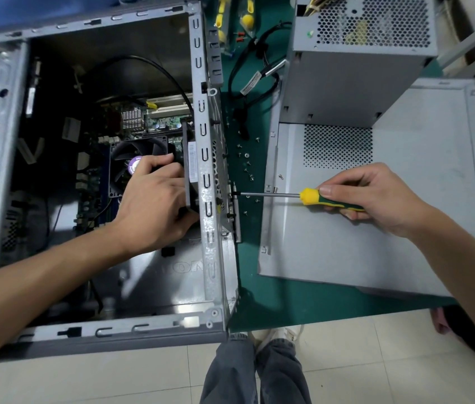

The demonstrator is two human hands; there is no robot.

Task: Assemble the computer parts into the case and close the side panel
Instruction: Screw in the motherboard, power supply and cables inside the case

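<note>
Matt grey metal case [210,199]; glossy chrome screwdriver [312,197] shaft, plastic handle

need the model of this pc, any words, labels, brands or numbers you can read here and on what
"ONO", upside down, part of a bigger raised word on the case floor; the rest is cut off by the frame.
White label on the rear fan: print too small to read.
White tag on the black cable: blurred.
Purple sticker on the cooler fan: unreadable.
Motherboard print: too small.

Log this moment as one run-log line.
left hand: holds rear fan inside case | right hand: grips screwdriver, tip at case rear | side panel: off
</note>
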